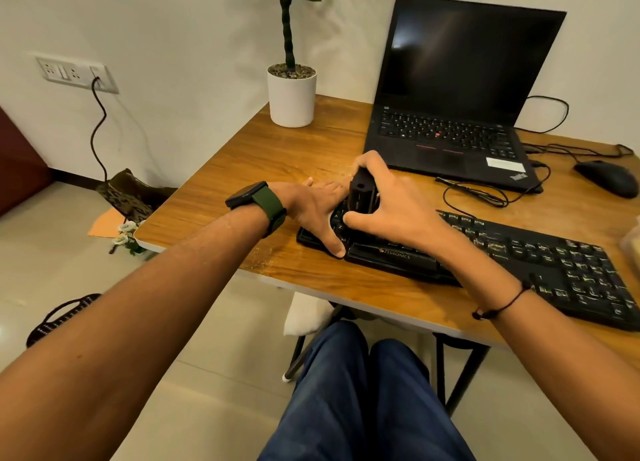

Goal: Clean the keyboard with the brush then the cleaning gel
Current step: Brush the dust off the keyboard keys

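A black keyboard [540, 263] lies slanted along the front of the wooden table [284, 156]. My right hand [391, 204] grips a black block-shaped brush [362, 192] and holds it upright on the keys at the keyboard's left end. My left hand [318, 208] lies flat with straight fingers on the keyboard's left end, thumb pressing its front edge. The brush's bristles are hidden by my hands. At the far right edge a pale container [632, 242] shows only partly.
An open black laptop [457, 93] stands at the back, a black mouse [606, 176] to its right, thin cables [485, 194] between laptop and keyboard. A white potted plant [292, 93] stands at the back left corner. A bag [131, 192] and sandal [59, 317] lie on the floor.
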